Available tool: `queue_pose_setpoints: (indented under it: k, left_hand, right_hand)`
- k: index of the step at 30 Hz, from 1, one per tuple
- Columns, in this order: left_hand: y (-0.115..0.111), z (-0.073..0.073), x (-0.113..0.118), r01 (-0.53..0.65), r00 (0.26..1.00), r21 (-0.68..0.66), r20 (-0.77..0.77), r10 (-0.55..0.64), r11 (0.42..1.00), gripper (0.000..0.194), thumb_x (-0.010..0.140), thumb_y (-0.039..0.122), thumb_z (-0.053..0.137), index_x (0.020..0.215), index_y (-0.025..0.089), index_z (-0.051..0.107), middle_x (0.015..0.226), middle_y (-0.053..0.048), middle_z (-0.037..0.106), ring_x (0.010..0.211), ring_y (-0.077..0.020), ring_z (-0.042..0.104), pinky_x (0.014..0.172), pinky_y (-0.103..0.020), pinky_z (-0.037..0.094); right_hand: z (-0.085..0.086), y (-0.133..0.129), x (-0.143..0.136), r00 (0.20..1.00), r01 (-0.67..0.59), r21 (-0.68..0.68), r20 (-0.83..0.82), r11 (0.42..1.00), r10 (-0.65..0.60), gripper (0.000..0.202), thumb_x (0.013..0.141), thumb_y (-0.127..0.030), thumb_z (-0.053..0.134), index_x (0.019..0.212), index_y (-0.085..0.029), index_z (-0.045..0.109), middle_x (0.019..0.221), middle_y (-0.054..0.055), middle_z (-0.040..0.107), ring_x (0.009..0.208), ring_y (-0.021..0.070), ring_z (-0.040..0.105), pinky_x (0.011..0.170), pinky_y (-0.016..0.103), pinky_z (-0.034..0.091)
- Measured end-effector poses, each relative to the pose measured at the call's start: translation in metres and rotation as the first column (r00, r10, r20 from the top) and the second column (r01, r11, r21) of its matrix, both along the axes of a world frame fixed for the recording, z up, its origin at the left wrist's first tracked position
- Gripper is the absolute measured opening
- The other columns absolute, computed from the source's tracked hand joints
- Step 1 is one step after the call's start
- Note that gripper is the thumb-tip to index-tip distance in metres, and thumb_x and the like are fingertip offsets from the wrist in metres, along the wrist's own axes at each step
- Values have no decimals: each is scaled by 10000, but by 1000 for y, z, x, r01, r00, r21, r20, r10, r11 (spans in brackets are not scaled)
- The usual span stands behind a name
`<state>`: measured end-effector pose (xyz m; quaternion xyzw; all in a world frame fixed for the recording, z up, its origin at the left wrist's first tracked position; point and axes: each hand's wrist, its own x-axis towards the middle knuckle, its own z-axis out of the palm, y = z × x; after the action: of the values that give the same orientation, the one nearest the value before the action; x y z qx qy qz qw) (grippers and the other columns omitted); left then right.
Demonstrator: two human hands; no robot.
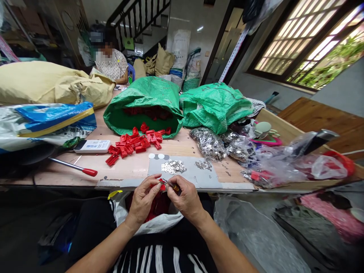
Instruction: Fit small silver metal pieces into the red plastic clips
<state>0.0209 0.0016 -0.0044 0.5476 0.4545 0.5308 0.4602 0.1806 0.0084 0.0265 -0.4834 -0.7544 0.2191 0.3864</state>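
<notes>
Between the fingers of my left hand [144,199] is a small red plastic part [162,184], held just past the table's front edge. My right hand [186,197] grips a slim tool with a dark and yellow handle [175,187]; its metal tip meets the red part, and its exact kind is partly hidden by my fingers. Below both hands, a white sack [167,224] in my lap holds more red parts. In front of them lies a grey sheet [199,181] with a pile of small silver metal pieces [173,167] and a smaller heap [203,165].
Loose red parts [133,142] spill from an open green sack [150,91]. A second green sack [213,104], bags of metal pieces [209,144] and a wooden tray [284,129] stand right. A red-tipped lever [89,172] juts in at left. A person [112,62] sits across.
</notes>
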Motion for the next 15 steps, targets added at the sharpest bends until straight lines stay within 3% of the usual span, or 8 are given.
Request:
queue_pose_setpoints:
  k: [4,8,15]
  left_hand:
    - [1,-3,1,-21,1000,-3,-14,21,1000,171,848,324,579,814,201,692,1131,-80,666,1118,-217,585,1012,-370,410]
    - [3,-8,2,-25,1000,-7,-7,25,1000,146,822,320,614,826,192,683,1166,-91,654,1099,-227,605,949,-353,474]
    - [1,-20,-3,-67,976,184,-190,103,981,371,809,275,647,1175,256,591,1157,-40,671,1054,-191,637,946,-329,491]
  right_hand:
    - [-1,0,-1,1000,8,8,13,1000,-8,35,809,-165,527,794,-182,554,715,-4,573,632,115,511,617,219,381]
    - [-1,0,1,998,42,-105,-38,994,-46,77,828,-225,535,760,-189,538,650,-31,544,568,101,473,558,204,362]
    - [-1,0,0,992,128,-189,24,974,-126,97,824,-239,522,741,-192,529,663,-28,563,593,108,489,583,209,362]
